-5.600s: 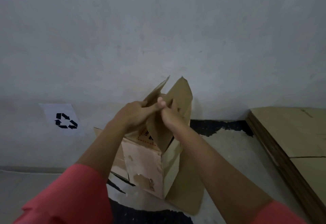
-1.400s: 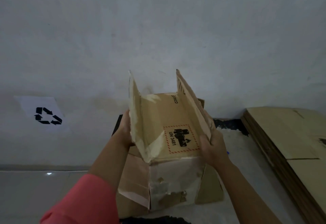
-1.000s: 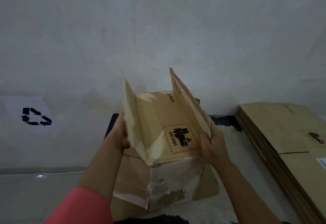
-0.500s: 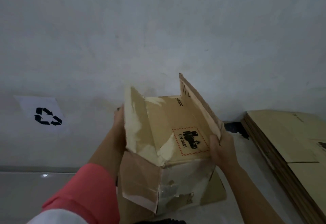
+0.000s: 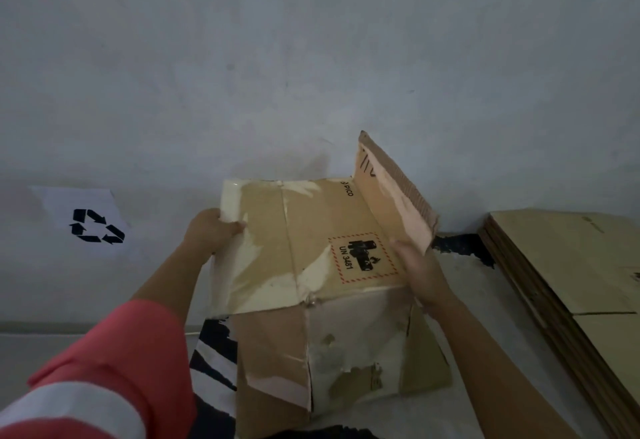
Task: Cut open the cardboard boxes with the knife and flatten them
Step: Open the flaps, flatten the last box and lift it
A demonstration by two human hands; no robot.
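Note:
A worn brown cardboard box [image 5: 322, 251] with torn tape and a red-bordered UN 3481 label stands in front of me against the wall. My left hand [image 5: 211, 231] grips the left top flap at its outer edge, thumb on top, and the flap lies nearly flat. My right hand [image 5: 415, 265] rests with straight fingers at the base of the right flap [image 5: 391, 189], which still stands upright. No knife is in view.
A stack of flattened cardboard sheets [image 5: 568, 265] lies on the floor at the right. A white paper with a black recycling symbol [image 5: 93, 225] is on the wall at the left. The grey wall stands just behind the box.
The left flap has gone from upright to folded outward and down under my left hand. The right flap and right hand have stayed about where they were.

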